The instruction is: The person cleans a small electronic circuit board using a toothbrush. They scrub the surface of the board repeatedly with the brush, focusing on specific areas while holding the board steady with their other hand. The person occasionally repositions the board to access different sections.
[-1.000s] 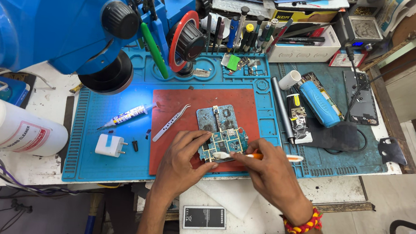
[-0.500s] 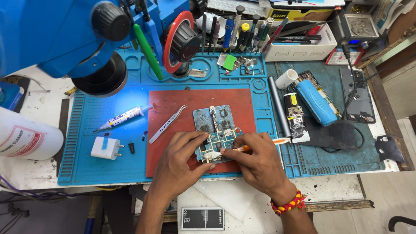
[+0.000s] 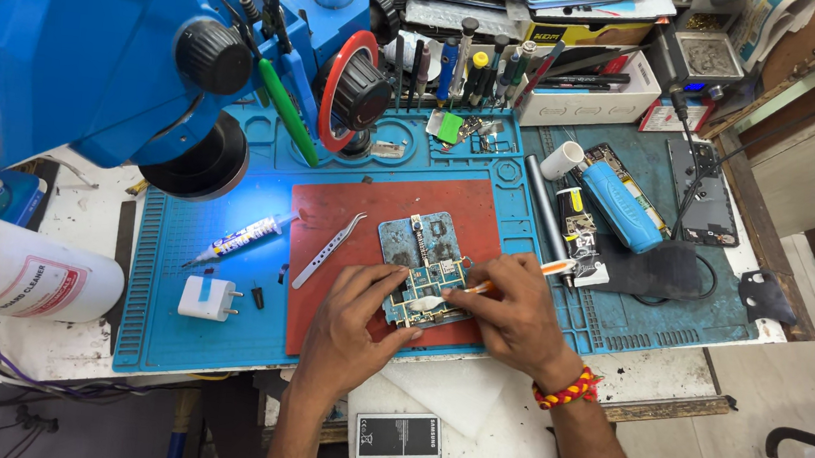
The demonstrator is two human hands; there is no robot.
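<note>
Left hand [image 3: 351,317] keeps pinning the circuit board [image 3: 424,270]; right hand [image 3: 508,312] still grasps the orange tool [image 3: 521,273], tip seemingly shifted slightly.

Our two hands meet low in the middle, both arms reaching up from the bottom edge.

Our left hand [image 3: 352,324] lies palm down, fingers curled and pointing up and to the right, thumb tucked toward the other hand — its forearm is bare and runs almost straight up. Our right hand [image 3: 510,312] sits just beside it, knuckles up, fingers pinched closed toward the left. Our right forearm slants in from the lower right — a red and yellow beaded band circles the wrist, a silver bangle sits farther down.
</note>
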